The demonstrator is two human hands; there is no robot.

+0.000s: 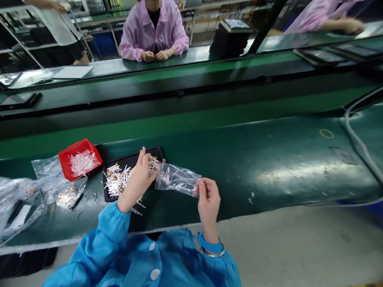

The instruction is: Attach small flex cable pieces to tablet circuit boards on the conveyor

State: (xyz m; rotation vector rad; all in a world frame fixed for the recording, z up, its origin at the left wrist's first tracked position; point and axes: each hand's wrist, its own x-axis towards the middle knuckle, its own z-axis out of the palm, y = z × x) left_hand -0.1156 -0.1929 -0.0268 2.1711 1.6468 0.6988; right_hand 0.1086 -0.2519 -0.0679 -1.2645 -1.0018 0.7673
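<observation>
A clear plastic bag [179, 179] stretches between my two hands above the green work surface. My right hand [209, 198] pinches its right end between thumb and fingertips. At the bag's other end, my left hand [141, 172] has its thumb side closed on the edge, with some fingers pointing up; its grip is partly hidden. Beneath my left hand lies a black tray [108, 196] heaped with small white pieces with yellowish tips [117, 177]. Several similar pieces are on the surface near its front edge.
Left of the tray, a red bin [64, 165] holds thin whitish pieces. Clear bags [14, 204] lie farther left, one small bag [71, 194] filled with parts. A pale cable [363, 142] crosses the right side. Across the line sits a person in pink [153, 28].
</observation>
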